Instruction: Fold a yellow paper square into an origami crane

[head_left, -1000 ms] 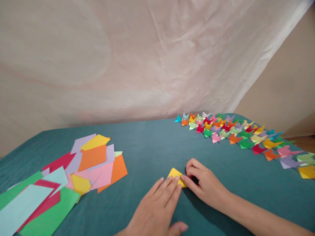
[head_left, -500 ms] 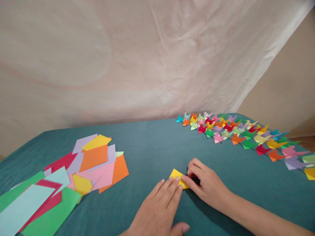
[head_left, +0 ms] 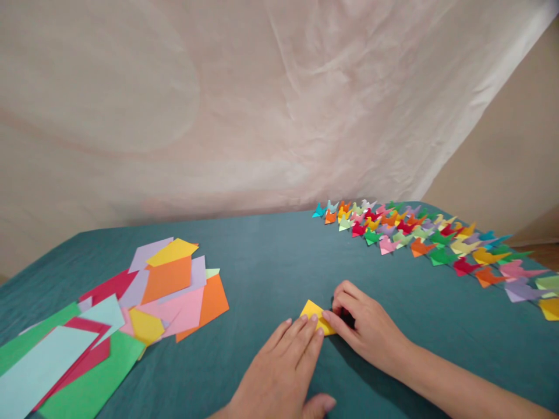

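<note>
A small folded yellow paper (head_left: 312, 309) lies on the teal tablecloth (head_left: 271, 262) near the front middle. My left hand (head_left: 283, 366) lies flat with fingers stretched out, its fingertips pressing on the paper's near edge. My right hand (head_left: 364, 329) is curled beside it, thumb and fingers pinching the paper's right side against the cloth. Most of the paper is hidden under the fingers.
A loose pile of coloured paper sheets (head_left: 109, 314) spreads over the left of the table. Several rows of small folded paper figures (head_left: 432, 241) in many colours run along the right side. A pale draped cloth (head_left: 218, 105) hangs behind the table.
Both hands stay on the yellow paper with almost no movement. The view has shifted slightly.
</note>
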Demonstrator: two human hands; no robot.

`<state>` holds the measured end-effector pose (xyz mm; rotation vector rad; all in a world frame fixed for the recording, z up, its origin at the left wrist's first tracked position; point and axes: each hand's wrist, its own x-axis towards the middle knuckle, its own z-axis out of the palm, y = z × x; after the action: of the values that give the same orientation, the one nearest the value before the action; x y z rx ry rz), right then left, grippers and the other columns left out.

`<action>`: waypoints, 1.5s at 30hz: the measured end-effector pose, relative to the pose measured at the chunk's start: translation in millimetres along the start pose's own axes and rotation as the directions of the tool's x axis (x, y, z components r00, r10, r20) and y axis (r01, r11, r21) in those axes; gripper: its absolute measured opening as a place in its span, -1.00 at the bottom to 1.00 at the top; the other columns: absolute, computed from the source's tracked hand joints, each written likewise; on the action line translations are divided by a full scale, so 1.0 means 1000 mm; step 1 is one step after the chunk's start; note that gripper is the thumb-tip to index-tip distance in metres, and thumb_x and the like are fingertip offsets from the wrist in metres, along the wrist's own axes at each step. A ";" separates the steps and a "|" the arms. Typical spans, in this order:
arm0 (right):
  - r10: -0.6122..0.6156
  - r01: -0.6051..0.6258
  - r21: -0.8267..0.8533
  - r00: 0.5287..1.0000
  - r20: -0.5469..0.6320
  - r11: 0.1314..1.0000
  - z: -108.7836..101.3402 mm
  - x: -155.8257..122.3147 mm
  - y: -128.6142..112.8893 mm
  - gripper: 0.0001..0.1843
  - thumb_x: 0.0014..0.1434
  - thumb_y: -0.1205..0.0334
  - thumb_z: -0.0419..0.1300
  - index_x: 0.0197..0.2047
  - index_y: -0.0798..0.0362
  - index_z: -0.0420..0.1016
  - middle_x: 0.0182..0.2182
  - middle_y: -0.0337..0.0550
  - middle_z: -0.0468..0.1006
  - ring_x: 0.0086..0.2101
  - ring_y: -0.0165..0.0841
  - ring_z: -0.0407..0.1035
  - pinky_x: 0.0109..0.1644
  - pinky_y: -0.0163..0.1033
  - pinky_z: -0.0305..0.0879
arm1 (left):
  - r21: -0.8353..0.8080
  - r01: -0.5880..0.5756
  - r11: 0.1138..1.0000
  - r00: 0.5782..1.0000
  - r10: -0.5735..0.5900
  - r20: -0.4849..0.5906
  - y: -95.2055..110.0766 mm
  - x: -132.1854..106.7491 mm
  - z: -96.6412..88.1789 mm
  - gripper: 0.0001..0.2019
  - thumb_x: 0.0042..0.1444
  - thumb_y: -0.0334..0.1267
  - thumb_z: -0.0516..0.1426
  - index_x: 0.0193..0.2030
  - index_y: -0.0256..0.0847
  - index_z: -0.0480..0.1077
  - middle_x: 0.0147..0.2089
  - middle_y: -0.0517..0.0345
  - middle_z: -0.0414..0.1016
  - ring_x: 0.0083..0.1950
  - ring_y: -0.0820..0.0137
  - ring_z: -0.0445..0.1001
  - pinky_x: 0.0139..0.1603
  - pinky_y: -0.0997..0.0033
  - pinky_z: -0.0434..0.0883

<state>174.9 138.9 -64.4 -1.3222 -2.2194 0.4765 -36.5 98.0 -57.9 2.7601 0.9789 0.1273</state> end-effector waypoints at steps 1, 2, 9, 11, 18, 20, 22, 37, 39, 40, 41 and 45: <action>-0.002 0.002 -0.001 1.000 -0.001 1.000 0.000 0.000 0.000 -0.83 0.20 0.29 0.07 -0.44 0.06 0.27 -0.40 -0.21 0.30 -0.42 -0.41 0.25 -0.35 -0.28 0.19 | 0.000 -0.002 1.000 1.000 0.002 -0.002 0.000 0.000 0.000 -0.35 0.22 0.07 -0.06 0.30 -0.37 0.03 0.34 -0.15 0.00 0.34 0.12 0.02 0.27 0.06 0.15; -0.003 0.003 -0.001 1.000 -0.002 1.000 0.000 0.000 0.000 -0.84 0.20 0.29 0.07 -0.44 0.06 0.27 -0.40 -0.21 0.30 -0.43 -0.41 0.25 -0.35 -0.29 0.19 | 0.001 -0.002 1.000 1.000 0.002 -0.004 0.000 -0.001 0.000 -0.35 0.22 0.07 -0.06 0.30 -0.37 0.03 0.34 -0.15 0.00 0.34 0.12 0.02 0.27 0.05 0.15; 0.018 -0.018 0.009 1.000 0.022 1.000 0.000 0.001 0.002 -0.83 0.23 0.26 0.04 -0.41 0.06 0.28 -0.38 -0.19 0.32 -0.40 -0.39 0.27 -0.32 -0.26 0.24 | 0.008 0.008 1.000 0.999 -0.008 0.035 -0.001 0.002 -0.003 -0.35 0.22 0.06 -0.06 0.30 -0.38 0.02 0.34 -0.16 -0.01 0.33 0.10 0.04 0.26 0.05 0.17; 0.015 -0.016 0.030 1.000 0.027 0.999 -0.003 0.001 0.001 -0.85 0.25 0.26 0.02 -0.37 0.06 0.30 -0.35 -0.16 0.34 -0.39 -0.39 0.29 -0.30 -0.25 0.28 | 0.011 0.009 1.000 0.999 -0.009 0.044 -0.001 0.002 -0.004 -0.35 0.22 0.06 -0.05 0.30 -0.38 0.02 0.34 -0.16 0.00 0.33 0.10 0.05 0.25 0.05 0.18; -0.205 0.206 -0.013 0.978 0.042 0.979 -0.021 -0.014 -0.009 -0.72 0.22 0.41 0.00 -0.07 -0.01 0.42 -0.05 -0.06 0.43 -0.05 -0.28 0.33 0.02 -0.14 0.34 | 0.007 0.007 1.000 1.000 -0.007 0.010 -0.001 0.001 -0.001 -0.34 0.18 0.01 0.01 0.31 -0.33 -0.01 0.35 -0.12 -0.01 0.34 0.13 0.02 0.28 0.08 0.13; -0.233 0.240 -0.077 0.968 0.092 0.968 -0.023 -0.024 -0.013 -0.64 0.21 0.40 0.02 0.05 -0.03 0.37 -0.01 -0.06 0.44 -0.01 -0.25 0.31 0.05 -0.10 0.33 | -0.003 0.011 1.000 1.000 -0.011 0.006 0.000 0.001 -0.001 -0.33 0.17 0.00 0.03 0.32 -0.32 -0.02 0.35 -0.11 -0.01 0.34 0.14 0.01 0.28 0.08 0.12; -0.250 0.267 -0.137 0.960 0.130 0.954 -0.022 -0.033 -0.013 -0.58 0.20 0.38 0.03 0.13 -0.02 0.31 0.04 -0.07 0.42 0.03 -0.23 0.30 0.08 -0.08 0.32 | -0.012 0.021 1.000 1.000 -0.021 -0.002 0.001 0.001 -0.002 -0.34 0.17 0.00 0.03 0.32 -0.31 -0.02 0.35 -0.11 -0.01 0.35 0.14 0.00 0.29 0.08 0.12; -0.191 0.214 -0.131 0.966 0.172 0.968 -0.019 -0.043 -0.008 -0.56 0.22 0.27 0.08 0.17 0.02 0.26 0.10 -0.02 0.36 0.08 -0.23 0.23 0.13 -0.04 0.27 | -0.019 0.025 0.999 0.999 -0.026 -0.040 0.002 -0.001 -0.004 -0.38 0.19 -0.04 0.03 0.31 -0.27 0.01 0.35 -0.08 0.03 0.33 0.15 0.06 0.28 0.10 0.13; -0.194 0.215 -0.126 0.968 0.160 0.968 -0.020 -0.043 -0.009 -0.55 0.22 0.27 0.09 0.18 -0.01 0.25 0.09 -0.03 0.37 0.06 -0.22 0.25 0.10 -0.03 0.28 | -0.026 0.027 0.999 0.998 -0.028 -0.051 0.002 -0.001 -0.005 -0.40 0.20 -0.03 0.02 0.31 -0.26 0.03 0.34 -0.07 0.04 0.32 0.16 0.07 0.28 0.10 0.13; -0.196 0.216 -0.126 0.968 0.154 0.968 -0.020 -0.042 -0.009 -0.54 0.21 0.27 0.09 0.19 -0.02 0.25 0.08 -0.03 0.38 0.05 -0.22 0.26 0.09 -0.02 0.29 | -0.031 0.028 0.999 0.998 -0.030 -0.061 0.003 0.000 -0.005 -0.40 0.20 -0.03 0.02 0.30 -0.25 0.03 0.34 -0.05 0.05 0.32 0.16 0.07 0.29 0.11 0.13; -0.197 0.216 -0.126 0.969 0.149 0.968 -0.020 -0.042 -0.009 -0.54 0.21 0.27 0.08 0.19 -0.03 0.24 0.08 -0.03 0.39 0.05 -0.22 0.27 0.08 -0.02 0.30 | -0.036 0.033 0.999 0.997 -0.036 -0.070 0.003 0.000 -0.006 -0.41 0.20 -0.03 0.02 0.30 -0.23 0.04 0.34 -0.04 0.05 0.32 0.17 0.08 0.29 0.12 0.12; -0.204 0.222 -0.122 0.969 0.142 0.967 -0.020 -0.042 -0.009 -0.54 0.22 0.25 0.08 0.19 -0.04 0.24 0.07 -0.03 0.40 0.04 -0.20 0.27 0.09 -0.01 0.29 | -0.045 0.048 0.998 0.995 -0.051 -0.082 0.005 0.000 -0.008 -0.42 0.19 -0.07 0.05 0.30 -0.19 0.04 0.34 0.00 0.07 0.31 0.19 0.09 0.29 0.12 0.13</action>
<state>197.0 98.3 -53.8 -1.1272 -2.5068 0.3427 -34.6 95.8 -49.1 2.7090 1.0520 0.2547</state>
